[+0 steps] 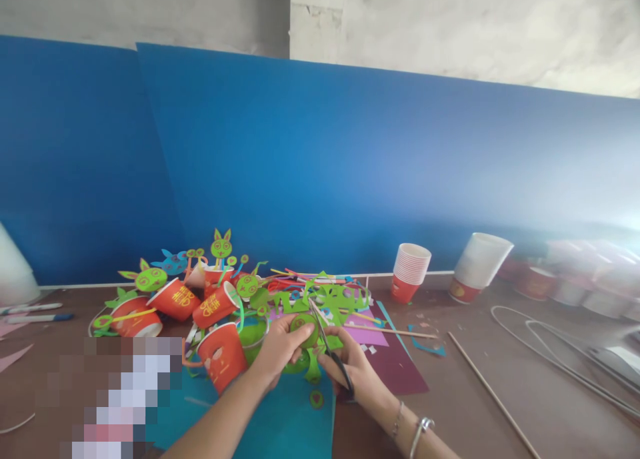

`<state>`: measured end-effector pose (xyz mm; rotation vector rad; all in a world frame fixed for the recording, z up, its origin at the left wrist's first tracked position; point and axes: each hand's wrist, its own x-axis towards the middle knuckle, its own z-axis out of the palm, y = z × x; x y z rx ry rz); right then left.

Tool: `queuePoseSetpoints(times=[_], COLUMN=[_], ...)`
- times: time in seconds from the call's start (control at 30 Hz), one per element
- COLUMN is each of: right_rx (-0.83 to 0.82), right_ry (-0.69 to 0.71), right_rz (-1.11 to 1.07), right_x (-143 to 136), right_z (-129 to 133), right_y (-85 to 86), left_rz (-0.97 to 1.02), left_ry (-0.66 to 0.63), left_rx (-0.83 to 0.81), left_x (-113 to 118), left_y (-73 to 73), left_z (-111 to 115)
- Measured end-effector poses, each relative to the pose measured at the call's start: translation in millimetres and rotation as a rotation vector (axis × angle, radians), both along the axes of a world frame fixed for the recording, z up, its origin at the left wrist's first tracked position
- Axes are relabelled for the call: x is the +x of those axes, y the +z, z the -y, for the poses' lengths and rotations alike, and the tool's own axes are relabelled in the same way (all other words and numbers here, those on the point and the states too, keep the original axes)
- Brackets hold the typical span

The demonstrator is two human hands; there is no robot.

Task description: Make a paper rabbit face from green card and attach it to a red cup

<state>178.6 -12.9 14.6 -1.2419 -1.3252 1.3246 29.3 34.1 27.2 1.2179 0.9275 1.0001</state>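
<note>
My left hand (284,344) pinches a piece of green paper (303,323) with a drawn round shape on it. My right hand (354,366) is closed on a pair of black-handled scissors (334,359), whose blades point up and lie against the right side of that paper. Under my hands, green paper scraps (313,366) hang or lie over a teal sheet (290,419). A small green paper disc (317,399) with a red drawing rests near the sheet's right edge. Just left of my left hand, a red paper cup (223,356) lies tilted.
Several red cups (175,298) with green paper animal faces (221,247) crowd the left. Stacked paper cups (411,272) and a wrapped cup stack (477,266) stand at the back right. A thin wooden stick (493,396) and a pale cable (550,342) lie right. A blue panel (350,166) bounds the table.
</note>
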Motion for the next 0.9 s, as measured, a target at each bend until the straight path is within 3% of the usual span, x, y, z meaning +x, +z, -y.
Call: queuePoseSetpoints(times=[0.33,0.9], right_rx=[0.027,0.036], right_ry=[-0.006,0.028], right_rz=[0.032,-0.027], right_x=[1.8,2.0], right_z=[-3.7,-2.7], right_y=[-9.2,-8.2], left_rz=[0.031,-0.021], left_ry=[-0.012,0.006], left_rx=[-0.003,-0.019], left_x=[-2.6,0.3], left_y=[-2.5,2.8], left_z=[-4.5,0.2])
